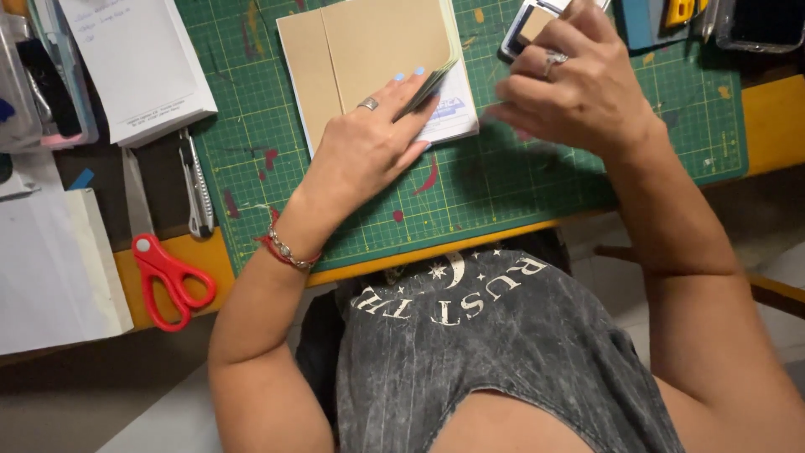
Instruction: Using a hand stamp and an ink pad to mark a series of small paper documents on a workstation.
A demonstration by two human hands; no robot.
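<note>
Red-handled scissors (168,277) and a utility knife (197,189) lie well left of the left hand (369,147), on whose fingers (411,88) press flat a tan booklet (369,59), pinching its page edges, on the green cutting mat (503,184). The right hand (570,88) hovers just beside it, blurred, fingers loosely curled, holding nothing visible.

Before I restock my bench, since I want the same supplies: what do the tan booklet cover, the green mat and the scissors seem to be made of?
Tan booklet under the left hand: looks like matte kraft card, uncoated, creased near the spine.
Green mat: probably a rubbery vinyl cutting mat, dull, gridded, paint-stained.
Scissors: glossy red plastic handles; grey blades, likely steel.
</note>
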